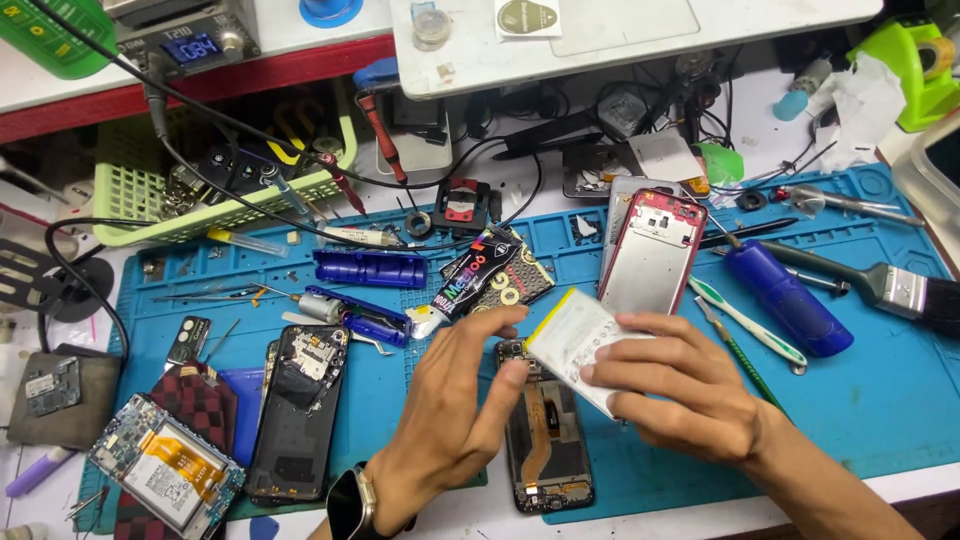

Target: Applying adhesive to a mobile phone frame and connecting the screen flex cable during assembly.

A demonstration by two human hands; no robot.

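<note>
Battery [578, 345] in both hands, a flat white slab with a yellow edge, held just above an opened phone [545, 440] on the blue mat [880, 400]. Right hand [690, 385] pinches its lower right end, fingers closed over the top face and thumb beneath; left hand [455, 410] meets the other side, thumb pressed on the near edge and fingertips curled over the far corner. So both hands grip the battery.

Its long axis runs on a diagonal, from upper left by the glue tube [470, 285] down to lower right under the right palm, with the yellow edge facing up and left, away from the wearer.

How far along? By the look of it, the phone below lies open with its orange ribbon cable showing and its bay bare, and the battery sits clear of it, not seated, so the work seems midway.

Further out, a red-rimmed phone frame [655, 250] lies just beyond the battery, a blue screwdriver handle [785, 300] and a paintbrush [900, 290] to the right, another stripped phone [300, 410] to the left, and a green basket [130, 190] at the counter's far left.
</note>
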